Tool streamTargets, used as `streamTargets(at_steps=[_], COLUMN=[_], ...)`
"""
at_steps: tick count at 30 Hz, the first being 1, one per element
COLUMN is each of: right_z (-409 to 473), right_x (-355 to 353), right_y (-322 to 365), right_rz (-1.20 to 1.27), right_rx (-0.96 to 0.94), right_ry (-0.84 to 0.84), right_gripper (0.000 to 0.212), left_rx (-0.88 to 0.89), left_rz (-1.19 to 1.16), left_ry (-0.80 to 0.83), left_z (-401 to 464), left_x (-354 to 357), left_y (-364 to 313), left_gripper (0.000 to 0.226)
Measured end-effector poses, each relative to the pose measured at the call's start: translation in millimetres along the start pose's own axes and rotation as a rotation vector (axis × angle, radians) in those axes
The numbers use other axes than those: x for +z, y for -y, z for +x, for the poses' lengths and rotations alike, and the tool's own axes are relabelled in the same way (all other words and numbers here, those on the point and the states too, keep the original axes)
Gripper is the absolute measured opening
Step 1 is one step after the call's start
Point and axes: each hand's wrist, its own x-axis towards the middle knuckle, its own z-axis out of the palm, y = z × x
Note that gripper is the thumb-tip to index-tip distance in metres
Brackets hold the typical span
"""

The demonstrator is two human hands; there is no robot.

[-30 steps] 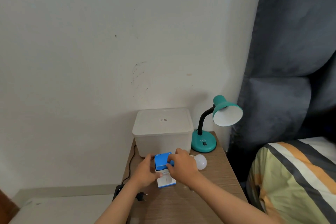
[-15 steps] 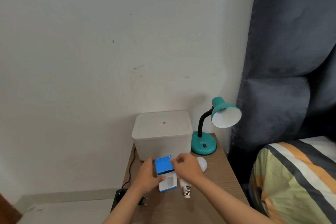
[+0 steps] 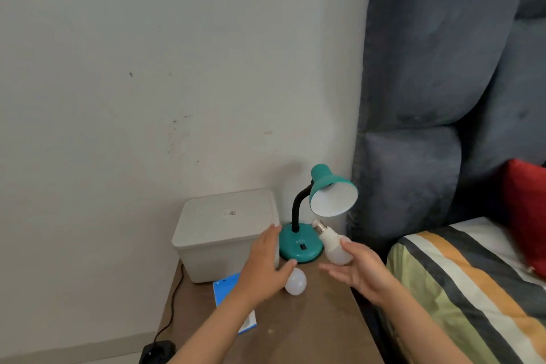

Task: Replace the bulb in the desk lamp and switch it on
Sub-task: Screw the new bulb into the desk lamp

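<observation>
Head view: a wooden nightstand [image 3: 310, 331] against the wall, a bed at its right edge.
New bulb [image 3: 333, 243]: held in the air just right of the lamp base, long axis tilted, screw cap toward 11 o'clock, just below the shade rim, globe toward 5 o'clock.
Right hand [image 3: 362, 272]: thumb and fingers curl around the globe.
Left hand [image 3: 263, 260]: fingers spread, gripping nothing, over the table in front of the white box [image 3: 226, 233].
Desk lamp [image 3: 317, 216]: teal, at 12 o'clock, shade opening facing 5 o'clock.
Other bulb [image 3: 295, 281]: lying on the table at the left thumb.
Blue carton [image 3: 227, 289]: flat at 9 o'clock, near the left edge.
Open room: bare wood at 6 o'clock.
</observation>
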Motion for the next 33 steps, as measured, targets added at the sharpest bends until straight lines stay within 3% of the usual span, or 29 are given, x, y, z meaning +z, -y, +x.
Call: streamTargets(at_steps=[2, 7, 13, 28, 33], right_z=[-3, 12, 43, 89, 90], right_x=[0, -9, -9, 20, 26], right_y=[8, 10, 11, 16, 15], right_rz=[-0.207, -0.405, -0.736, -0.859, -0.764], right_rx=[-0.173, -0.609, -0.871, -1.017, -0.921], right_ry=[-0.099, -0.277, -0.432, -0.552, -0.580], right_gripper=[0.035, 0.046, 0.051, 0.056, 0.058], left_rx=[0.072, 0.236, 0.409, 0.448, 0.425], left_rz=[0.006, -0.003, 0.046, -0.093, -0.131], left_ry=[-0.007, -0.105, -0.185, -0.249, -0.269], left_z=[16, 63, 109, 132, 132], left_x=[5, 10, 15, 29, 28], left_y=[-17, -47, -58, -49, -51], left_gripper=[0.069, 0.056, 0.041, 0.037, 0.035])
